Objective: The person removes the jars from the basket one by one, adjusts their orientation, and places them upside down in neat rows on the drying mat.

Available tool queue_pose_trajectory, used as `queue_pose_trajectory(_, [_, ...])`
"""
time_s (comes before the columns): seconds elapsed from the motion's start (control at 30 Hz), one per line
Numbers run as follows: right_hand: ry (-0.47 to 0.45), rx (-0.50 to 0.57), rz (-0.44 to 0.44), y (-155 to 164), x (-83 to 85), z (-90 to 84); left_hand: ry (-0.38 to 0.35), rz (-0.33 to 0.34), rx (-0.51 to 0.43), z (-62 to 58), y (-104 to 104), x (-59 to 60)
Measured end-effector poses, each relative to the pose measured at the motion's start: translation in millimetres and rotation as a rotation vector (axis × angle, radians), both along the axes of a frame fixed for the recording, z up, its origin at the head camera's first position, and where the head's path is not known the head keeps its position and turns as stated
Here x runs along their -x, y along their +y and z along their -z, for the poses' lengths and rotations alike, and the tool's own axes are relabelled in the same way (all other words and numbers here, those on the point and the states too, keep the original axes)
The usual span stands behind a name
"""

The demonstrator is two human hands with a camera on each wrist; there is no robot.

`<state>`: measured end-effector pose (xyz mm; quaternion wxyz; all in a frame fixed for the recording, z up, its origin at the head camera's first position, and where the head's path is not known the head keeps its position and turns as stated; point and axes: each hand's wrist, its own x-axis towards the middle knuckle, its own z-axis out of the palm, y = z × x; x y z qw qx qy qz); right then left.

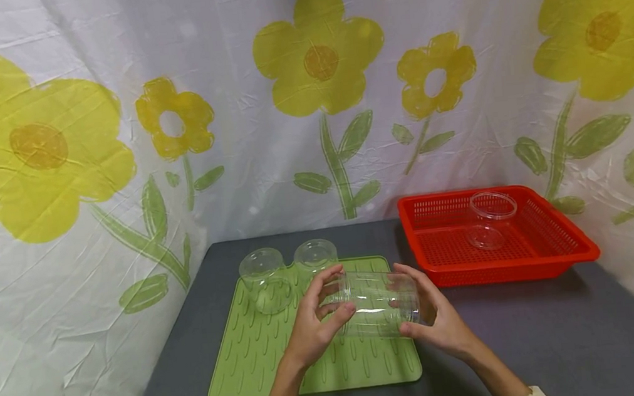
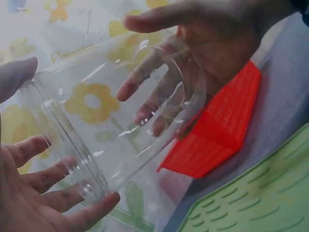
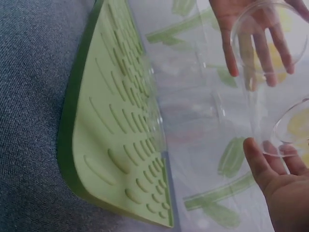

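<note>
A clear plastic jar [image 1: 379, 302] lies sideways in the air above the green ridged mat [image 1: 264, 366]. My left hand [image 1: 317, 324] grips its ringed rim end, thumb on the near side. At the opposite, base end, my right hand [image 1: 438, 319] holds the jar between thumb and fingers. In the left wrist view, the right hand's fingers [image 2: 154, 96] show through the clear wall of the jar [image 2: 120, 116]. Two similar clear jars stand on the back part of the mat, one at the left [image 1: 264, 281] and another [image 1: 315, 255] beside it.
A red perforated basket [image 1: 504, 273] sits at the back right of the dark grey table [image 1: 533, 336]. Inside it stands another clear jar [image 1: 491, 217]. Behind the table hangs a white cloth [image 1: 248, 185] printed with yellow flowers.
</note>
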<state>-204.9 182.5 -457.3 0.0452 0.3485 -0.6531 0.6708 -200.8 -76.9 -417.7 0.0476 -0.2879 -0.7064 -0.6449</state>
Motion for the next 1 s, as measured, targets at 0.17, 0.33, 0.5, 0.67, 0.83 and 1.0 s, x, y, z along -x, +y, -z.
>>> queue_pose_trajectory(0.17, [-0.003, -0.062, 0.072, 2, -2.4, -6.6, 0.016, -0.012, 0.067, 1.1, -3, 1.4])
queue_pose_trajectory(0.33, [-0.006, -0.172, 0.159, 3, -2.6, -9.9, 0.096, -0.069, 0.232, -4.7, -3, 0.7])
queue_pose_trajectory(0.5, [0.042, -0.241, 0.200, 0, -1.9, -8.1, 0.204, -0.093, 0.409, -9.9, 3, -1.2])
queue_pose_trajectory(0.67, [0.079, -0.297, 0.255, -4, -2.1, -6.9, 0.320, -0.113, 0.541, -9.8, 9, -1.5])
queue_pose_trajectory(0.83, [0.112, -0.345, 0.296, -6, -2.9, -7.3, 0.390, -0.141, 0.643, -6.1, 13, -1.8])
queue_pose_trajectory(1.0, [0.125, -0.385, 0.322, -7, -4.7, -8.4, 0.412, -0.158, 0.698, -3.8, 14, -2.4])
